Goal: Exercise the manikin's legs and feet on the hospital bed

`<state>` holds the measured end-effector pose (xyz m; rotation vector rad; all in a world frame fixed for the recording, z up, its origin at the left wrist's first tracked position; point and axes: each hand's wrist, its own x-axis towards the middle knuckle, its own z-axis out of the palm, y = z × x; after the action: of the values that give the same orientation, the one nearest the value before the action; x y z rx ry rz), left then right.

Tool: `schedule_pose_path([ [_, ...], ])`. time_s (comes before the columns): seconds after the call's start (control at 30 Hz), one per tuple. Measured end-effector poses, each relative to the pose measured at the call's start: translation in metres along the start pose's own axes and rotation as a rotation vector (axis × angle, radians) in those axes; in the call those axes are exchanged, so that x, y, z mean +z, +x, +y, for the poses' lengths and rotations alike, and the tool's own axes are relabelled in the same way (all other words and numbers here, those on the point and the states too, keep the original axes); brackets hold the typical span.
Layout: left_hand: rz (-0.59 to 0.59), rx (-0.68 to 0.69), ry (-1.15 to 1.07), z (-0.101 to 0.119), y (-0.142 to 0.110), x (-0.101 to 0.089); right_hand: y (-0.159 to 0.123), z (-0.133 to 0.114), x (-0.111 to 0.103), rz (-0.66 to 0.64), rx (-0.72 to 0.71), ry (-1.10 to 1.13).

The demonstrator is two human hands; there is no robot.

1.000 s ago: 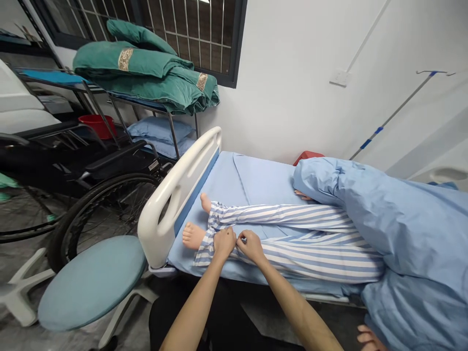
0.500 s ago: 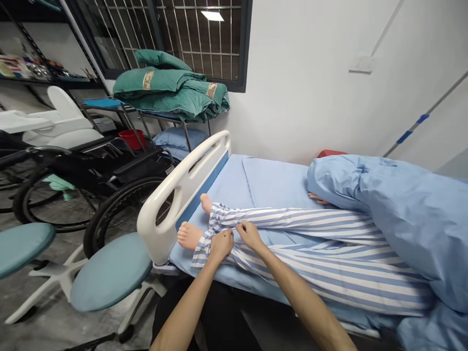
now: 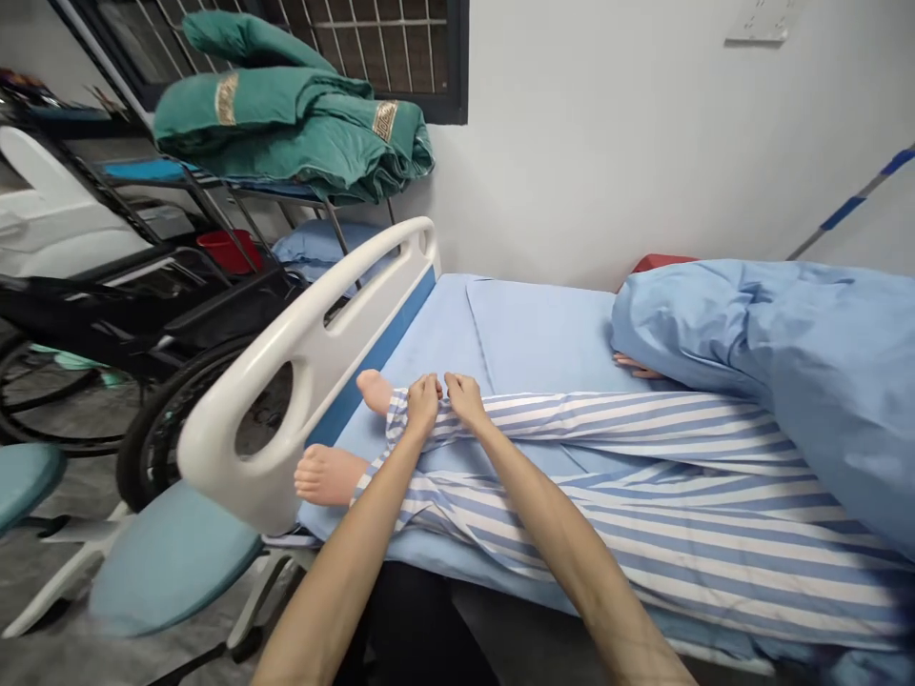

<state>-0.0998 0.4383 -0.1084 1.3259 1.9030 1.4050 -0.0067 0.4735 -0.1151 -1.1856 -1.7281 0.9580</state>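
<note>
A care manikin lies on the bed in blue-and-white striped pyjama trousers [image 3: 643, 495], its bare near foot [image 3: 327, 476] and far foot [image 3: 373, 391] showing. My left hand [image 3: 423, 405] and my right hand [image 3: 464, 400] sit side by side on the far trouser cuff [image 3: 398, 419], fingers pinching the striped cloth just above that foot. The near leg lies under my forearms, its cuff partly hidden. A blue duvet [image 3: 779, 372] covers the upper body, with a manikin hand [image 3: 635, 366] showing below its edge.
A white bed footboard [image 3: 300, 381] stands left of the feet, above a pale blue sheet [image 3: 536, 333]. Beyond it are a black wheelchair [image 3: 143, 314], a round teal stool [image 3: 172, 562], and a metal rack with green quilts [image 3: 286, 124], a blue pillow [image 3: 321, 243] and a red bucket [image 3: 225, 250].
Both hands have moved from the near trouser cuff up to the far leg's cuff. The view has moved closer to the foot of the bed.
</note>
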Motion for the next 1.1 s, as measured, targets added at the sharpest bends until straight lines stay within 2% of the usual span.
schedule_pose_path([
  [0.1,-0.159,0.120,0.174,-0.007,0.002,0.019,0.004,0.003,-0.022,0.042,-0.097,-0.050],
  [0.13,-0.178,0.144,0.201,-0.006,0.002,0.024,0.004,0.006,-0.029,0.053,-0.098,-0.069],
  [0.27,-0.090,0.101,0.098,0.007,0.003,0.043,0.001,0.021,-0.059,0.059,-0.042,-0.091],
  [0.4,-0.136,0.050,0.117,0.016,0.001,0.066,-0.001,0.029,-0.087,0.090,-0.085,-0.061],
  [0.53,-0.077,0.035,-0.010,0.029,-0.005,0.090,-0.003,0.041,-0.114,0.148,0.003,-0.129],
  [0.63,-0.114,0.022,0.022,0.040,-0.010,0.107,-0.002,0.048,-0.133,0.152,-0.010,-0.123],
  [0.73,-0.102,-0.005,0.032,0.052,-0.015,0.122,0.000,0.054,-0.154,0.216,-0.016,-0.125],
  [0.83,-0.131,0.048,-0.051,0.063,-0.019,0.138,-0.003,0.062,-0.173,0.216,0.020,-0.193],
  [0.93,-0.207,0.080,0.010,0.074,-0.024,0.157,-0.008,0.067,-0.190,0.207,-0.028,-0.207],
  [1.03,-0.199,0.085,-0.033,0.085,-0.030,0.179,-0.011,0.072,-0.208,0.273,-0.036,-0.247],
  [1.1,-0.217,0.098,-0.101,0.092,-0.033,0.194,-0.013,0.075,-0.221,0.267,-0.010,-0.295],
])
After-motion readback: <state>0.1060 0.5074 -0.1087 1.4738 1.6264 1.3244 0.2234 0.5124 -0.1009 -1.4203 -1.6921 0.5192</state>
